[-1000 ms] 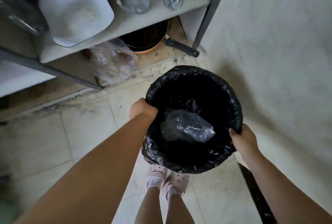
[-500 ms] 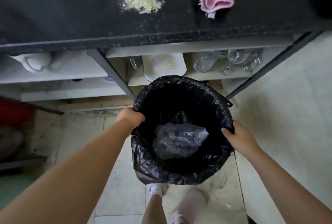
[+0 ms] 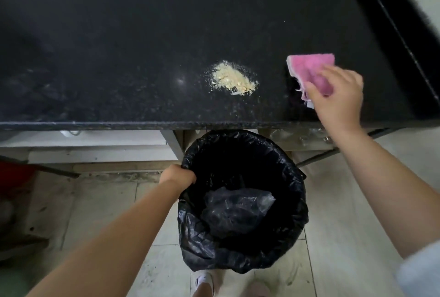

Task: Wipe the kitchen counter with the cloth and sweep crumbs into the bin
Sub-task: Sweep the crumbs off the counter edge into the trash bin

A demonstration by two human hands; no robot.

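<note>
A pile of pale yellow crumbs (image 3: 232,79) lies on the black speckled counter (image 3: 119,47), a short way back from its front edge. To the right of the pile lies a pink cloth (image 3: 309,68); my right hand (image 3: 338,96) rests on it with fingers curled over its near side. Below the counter's edge stands the bin (image 3: 295,177), lined with a black bag and holding a crumpled clear plastic bag (image 3: 235,211). My left hand (image 3: 177,175) grips the bin's left rim.
White shelves (image 3: 95,144) with a metal frame run under the counter; glassware shows under its right end. A raised black rim (image 3: 392,23) bounds the counter at right. Pale floor tiles lie around the bin, with my feet (image 3: 204,282) below it.
The bin came up closer under the counter's edge. My right hand let go of the bin's right rim and reached up onto the pink cloth. My left hand kept its grip.
</note>
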